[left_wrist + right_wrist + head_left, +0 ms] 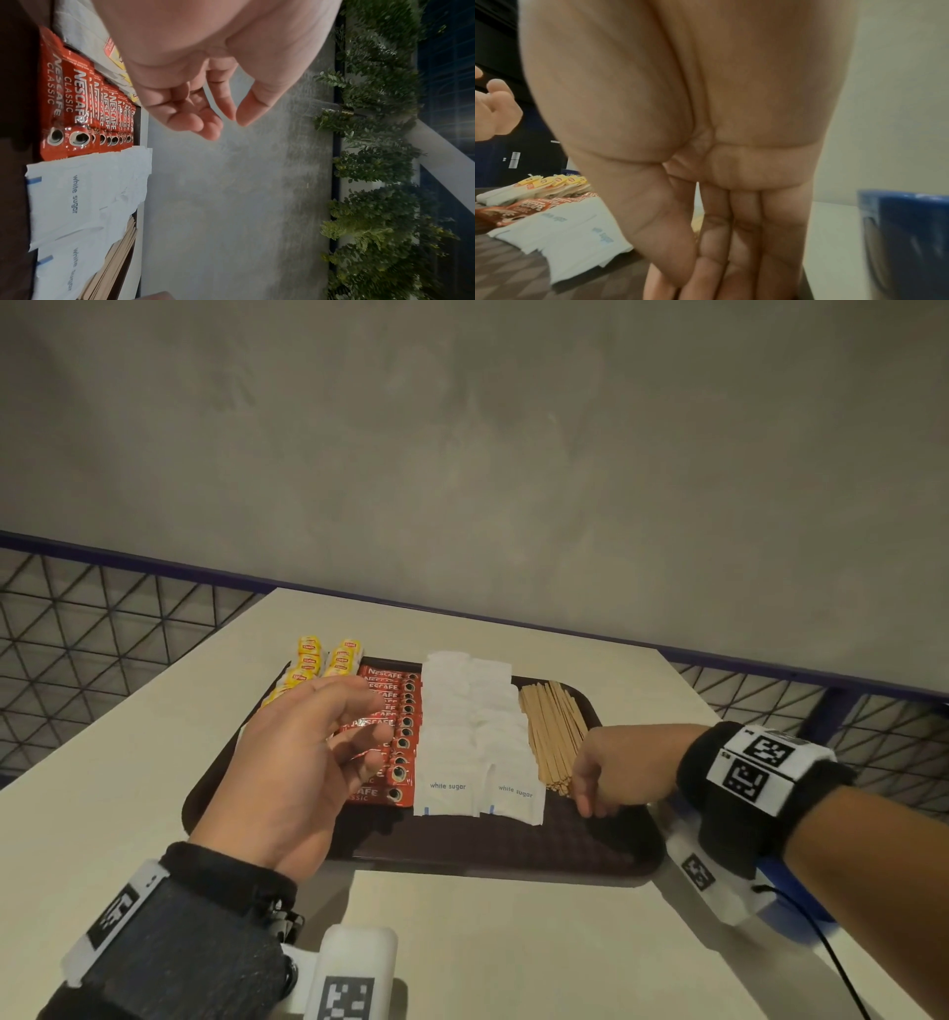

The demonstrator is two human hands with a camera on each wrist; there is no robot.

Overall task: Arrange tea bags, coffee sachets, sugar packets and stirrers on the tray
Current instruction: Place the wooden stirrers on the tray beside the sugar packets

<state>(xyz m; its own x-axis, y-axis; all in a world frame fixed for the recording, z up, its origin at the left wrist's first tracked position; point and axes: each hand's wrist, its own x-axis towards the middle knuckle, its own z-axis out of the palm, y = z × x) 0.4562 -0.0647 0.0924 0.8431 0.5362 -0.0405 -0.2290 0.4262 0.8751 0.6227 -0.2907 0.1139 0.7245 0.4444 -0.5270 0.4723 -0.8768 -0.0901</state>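
A dark brown tray [488, 845] holds four rows: yellow-tagged tea bags [328, 657] at the far left, red coffee sachets [400, 742], white sugar packets [472, 747] and wooden stirrers [552, 731] on the right. My left hand [372, 726] hovers over the tea bags and sachets with its fingers loosely spread; in the left wrist view the left hand [226, 123] holds nothing. My right hand [590, 793] points down at the near end of the stirrers. Its straight, closed-up fingers [744, 263] reach the tray; whether they touch the stirrers is hidden.
The tray lies on a white table [513, 942]. A blue object [906, 243] stands on the table just right of the tray, under my right wrist. Behind the table run a wire mesh railing [77, 634] and a grey wall.
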